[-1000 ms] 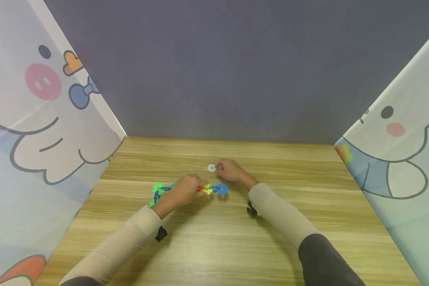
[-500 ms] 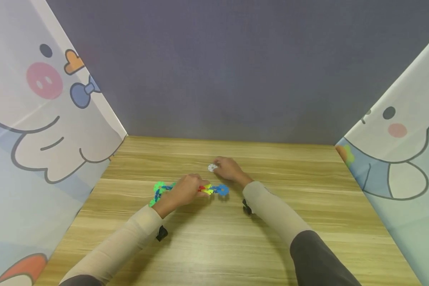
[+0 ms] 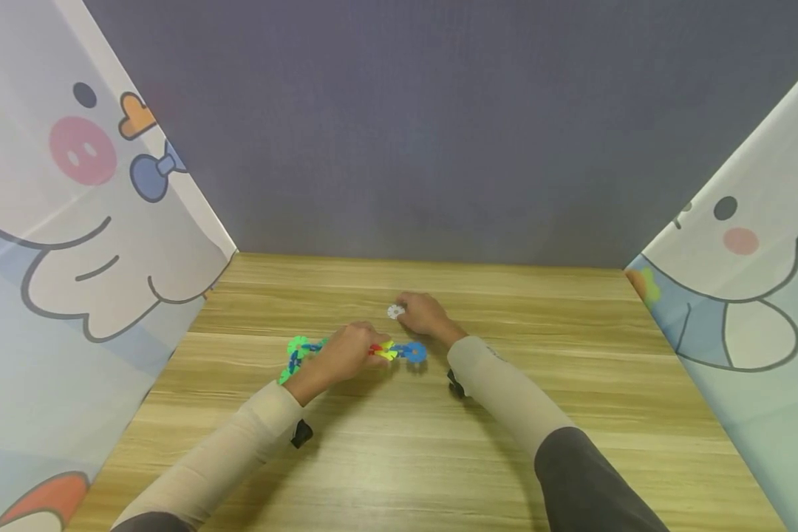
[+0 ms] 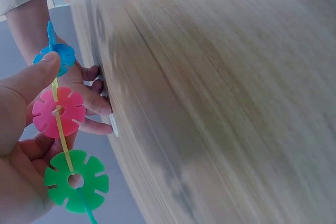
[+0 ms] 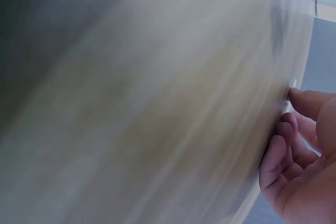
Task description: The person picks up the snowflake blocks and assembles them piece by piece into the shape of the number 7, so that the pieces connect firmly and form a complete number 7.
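My left hand (image 3: 347, 350) grips a chain of linked plastic snowflake discs, holding it over the table. In the left wrist view a blue disc (image 4: 64, 56) lies under the thumb, with a pink disc (image 4: 44, 119) and a green disc (image 4: 94, 198) farther along. The head view shows a bigger blue disc (image 3: 415, 352) at the chain's right end and green discs (image 3: 298, 346) at its left. Beyond the chain, my right hand (image 3: 425, 313) has thumb and finger at the edge of a white snowflake disc (image 3: 394, 312), pinching it close to the tabletop. Its other fingers are curled.
The wood-grain table (image 3: 399, 458) stretches around both hands. A dark grey panel (image 3: 399, 133) rises at its back edge. Cartoon-printed panels flank it on the left (image 3: 106, 244) and right (image 3: 738, 310).
My right hand and forearm have shifted slightly left, and the fingers now overlap the white disc's edge more. The left hand and its chain have stayed almost still.
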### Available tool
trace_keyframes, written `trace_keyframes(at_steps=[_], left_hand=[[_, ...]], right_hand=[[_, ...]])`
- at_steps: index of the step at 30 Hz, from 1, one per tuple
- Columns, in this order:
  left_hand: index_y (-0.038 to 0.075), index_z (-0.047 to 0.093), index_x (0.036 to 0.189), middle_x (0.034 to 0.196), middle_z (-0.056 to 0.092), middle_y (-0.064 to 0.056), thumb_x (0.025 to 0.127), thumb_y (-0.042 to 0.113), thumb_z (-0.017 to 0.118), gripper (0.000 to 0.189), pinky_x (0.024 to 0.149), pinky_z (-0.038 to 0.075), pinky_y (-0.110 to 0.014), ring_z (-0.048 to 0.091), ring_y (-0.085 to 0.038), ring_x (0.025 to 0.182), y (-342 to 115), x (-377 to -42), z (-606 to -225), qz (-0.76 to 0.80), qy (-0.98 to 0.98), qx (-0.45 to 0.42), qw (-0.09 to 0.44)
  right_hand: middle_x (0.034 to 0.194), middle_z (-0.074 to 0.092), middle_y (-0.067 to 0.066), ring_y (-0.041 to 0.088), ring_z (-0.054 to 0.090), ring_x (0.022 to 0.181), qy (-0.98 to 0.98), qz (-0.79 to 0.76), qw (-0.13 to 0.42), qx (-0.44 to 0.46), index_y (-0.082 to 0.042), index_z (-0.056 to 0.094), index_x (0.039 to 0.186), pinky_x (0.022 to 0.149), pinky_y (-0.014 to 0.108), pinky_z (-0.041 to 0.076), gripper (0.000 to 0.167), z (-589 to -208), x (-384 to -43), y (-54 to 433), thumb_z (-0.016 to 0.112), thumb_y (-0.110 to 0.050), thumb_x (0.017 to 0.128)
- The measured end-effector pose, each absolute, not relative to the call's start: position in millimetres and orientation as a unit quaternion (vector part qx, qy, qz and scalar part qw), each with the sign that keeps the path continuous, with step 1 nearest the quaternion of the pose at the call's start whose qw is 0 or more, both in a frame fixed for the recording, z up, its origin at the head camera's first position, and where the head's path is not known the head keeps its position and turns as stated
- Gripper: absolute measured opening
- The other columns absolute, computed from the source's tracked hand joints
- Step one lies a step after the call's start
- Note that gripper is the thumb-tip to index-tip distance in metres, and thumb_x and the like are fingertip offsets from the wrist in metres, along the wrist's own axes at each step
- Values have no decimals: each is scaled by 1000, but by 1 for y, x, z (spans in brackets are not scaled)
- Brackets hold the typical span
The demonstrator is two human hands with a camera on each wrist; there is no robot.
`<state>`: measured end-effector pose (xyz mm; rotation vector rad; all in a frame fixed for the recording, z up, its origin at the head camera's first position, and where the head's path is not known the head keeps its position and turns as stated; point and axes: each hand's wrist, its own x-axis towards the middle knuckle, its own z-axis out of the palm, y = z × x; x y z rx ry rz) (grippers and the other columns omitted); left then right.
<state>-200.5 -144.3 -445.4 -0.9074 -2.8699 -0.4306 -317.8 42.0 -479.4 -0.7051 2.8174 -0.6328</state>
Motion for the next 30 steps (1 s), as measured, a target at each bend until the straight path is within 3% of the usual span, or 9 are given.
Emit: trace_keyframes(at_steps=[21,26,30], left_hand=[[9,76,121,101,76,-6,83,34,84,46,66,56,-23,67,-15,83,-143,-200,-445,-133,-948,-288,35],[9,76,120,96,74,-5,82,34,85,47,65,55,-23,65,-13,80,-144,-199,-444,-135,-948,-286,38],[9,77,119,93,74,-4,81,34,85,46,64,54,-24,63,-12,79,-144,-199,-444,-132,-947,-289,41]], right_hand=[[134,66,11,31,61,127,941,-242,129,-195,-8,62,131,110,46,49,40,-476,-321,44,72,-22,95],[120,69,11,26,65,107,941,-242,129,-197,-5,61,123,95,39,55,35,-473,-318,45,74,-19,93],[103,67,7,20,60,89,938,-252,128,-202,-5,59,115,83,34,54,31,-473,-317,46,75,-17,91]])
